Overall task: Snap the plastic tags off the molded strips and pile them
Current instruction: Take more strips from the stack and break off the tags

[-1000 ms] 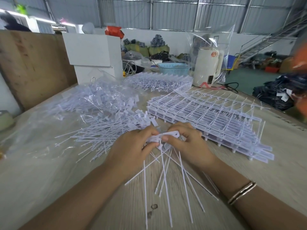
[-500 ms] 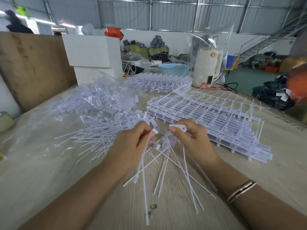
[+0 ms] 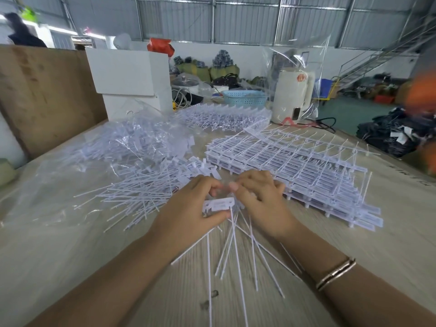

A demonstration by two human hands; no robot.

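My left hand (image 3: 188, 208) pinches the flat heads of a bunch of white plastic tags (image 3: 219, 205), whose long thin tails fan out toward me over the wooden table (image 3: 354, 232). My right hand (image 3: 259, 199) is curled over the same bunch from the right, fingertips meeting the left hand's above the heads. A stack of molded strips (image 3: 295, 166) lies just behind my right hand. A pile of loose snapped tags (image 3: 146, 192) lies to the left of my left hand.
Clear bags full of tags (image 3: 132, 142) lie at the back left, and another bundle of strips (image 3: 224, 116) sits behind. A white box (image 3: 132, 76), a blue basket (image 3: 245, 98) and a white kettle (image 3: 293, 95) stand at the far edge.
My hands had drawn apart, each with tags. They have come together again over one bunch of tag heads.
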